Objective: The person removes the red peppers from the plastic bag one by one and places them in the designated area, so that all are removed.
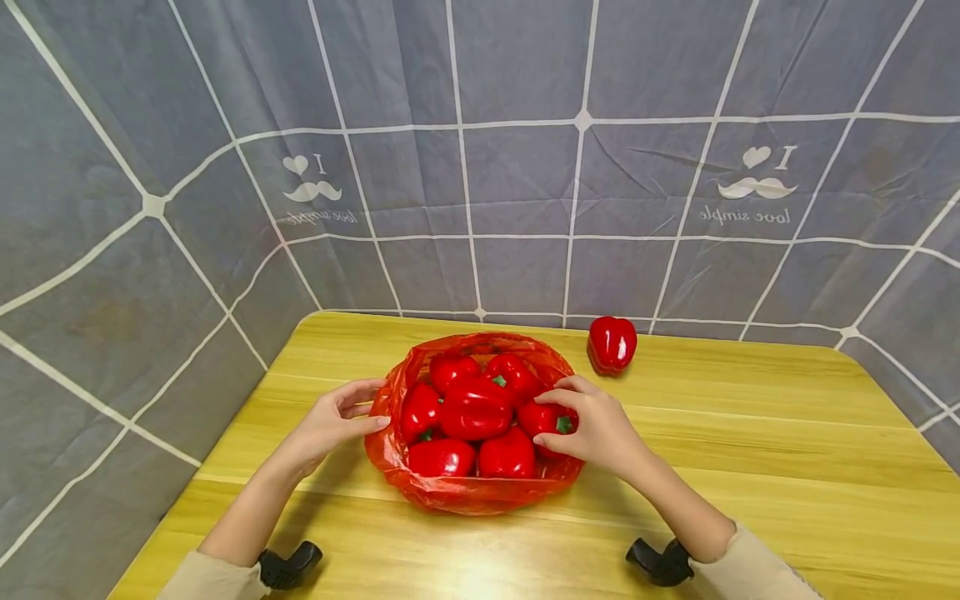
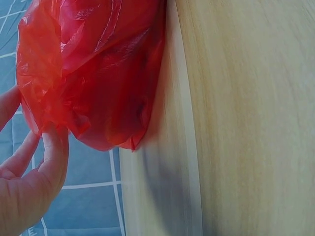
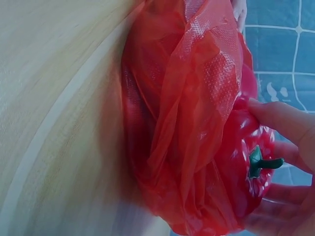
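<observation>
A red plastic bag (image 1: 480,496) stands open-mouthed on the table, filled with several glossy red bell peppers (image 1: 476,408). At its left side, my left hand (image 1: 333,421) holds the rim, thumb and fingers spread along the plastic; the left wrist view shows fingertips (image 2: 55,140) right at the bag's edge. My right hand (image 1: 600,425) reaches over the right rim and grips a bell pepper (image 3: 241,157) lying at that side of the bag, its green stem facing outward. The thumb lies on the pepper's side, with the other fingers around its far side.
One more red bell pepper (image 1: 612,346) rests outside the bag, toward the table's back edge. The wood-patterned table (image 1: 780,450) extends to the right. Grey cloth (image 1: 517,183) with white lines hangs behind and at the left. Black wrist mounts (image 1: 288,567) sit at both sleeves.
</observation>
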`<state>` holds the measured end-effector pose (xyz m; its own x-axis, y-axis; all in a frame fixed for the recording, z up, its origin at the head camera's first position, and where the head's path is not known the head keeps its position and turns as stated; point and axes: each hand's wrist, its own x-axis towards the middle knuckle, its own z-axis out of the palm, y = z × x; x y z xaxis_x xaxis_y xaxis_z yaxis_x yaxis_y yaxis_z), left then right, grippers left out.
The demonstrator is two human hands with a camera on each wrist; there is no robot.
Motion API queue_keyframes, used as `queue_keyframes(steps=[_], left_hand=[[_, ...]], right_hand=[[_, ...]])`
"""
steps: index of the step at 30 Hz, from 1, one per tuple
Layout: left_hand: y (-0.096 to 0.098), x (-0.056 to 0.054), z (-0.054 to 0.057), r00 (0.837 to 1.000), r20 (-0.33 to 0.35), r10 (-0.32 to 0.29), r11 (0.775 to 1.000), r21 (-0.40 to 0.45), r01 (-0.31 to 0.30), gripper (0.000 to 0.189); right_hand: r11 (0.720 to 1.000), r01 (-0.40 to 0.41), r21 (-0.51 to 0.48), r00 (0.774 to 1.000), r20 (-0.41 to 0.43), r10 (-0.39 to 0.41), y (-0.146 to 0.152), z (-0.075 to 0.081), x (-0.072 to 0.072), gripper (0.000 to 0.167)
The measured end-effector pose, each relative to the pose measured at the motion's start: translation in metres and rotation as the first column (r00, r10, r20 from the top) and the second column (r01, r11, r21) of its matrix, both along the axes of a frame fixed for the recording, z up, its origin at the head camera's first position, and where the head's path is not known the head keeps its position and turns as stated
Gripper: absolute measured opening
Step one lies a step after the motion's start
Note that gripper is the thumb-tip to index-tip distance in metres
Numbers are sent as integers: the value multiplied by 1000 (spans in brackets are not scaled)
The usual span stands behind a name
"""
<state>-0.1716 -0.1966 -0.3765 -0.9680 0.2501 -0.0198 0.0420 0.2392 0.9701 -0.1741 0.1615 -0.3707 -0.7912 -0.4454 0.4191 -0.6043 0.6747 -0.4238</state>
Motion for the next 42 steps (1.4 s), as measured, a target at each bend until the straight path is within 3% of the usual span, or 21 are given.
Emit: queue_keyframes(steps=[20,42], left_hand=[[0,-1,-2,1000,-12,-6,1000,13,6,60],[-1,-1,-3,1000,-21,-10,1000,11,10,59]], right_hand=[[987,21,-157,997,79,-9,15,8,3,43],[953,16,-304,978,202,48,26,14,2,40]])
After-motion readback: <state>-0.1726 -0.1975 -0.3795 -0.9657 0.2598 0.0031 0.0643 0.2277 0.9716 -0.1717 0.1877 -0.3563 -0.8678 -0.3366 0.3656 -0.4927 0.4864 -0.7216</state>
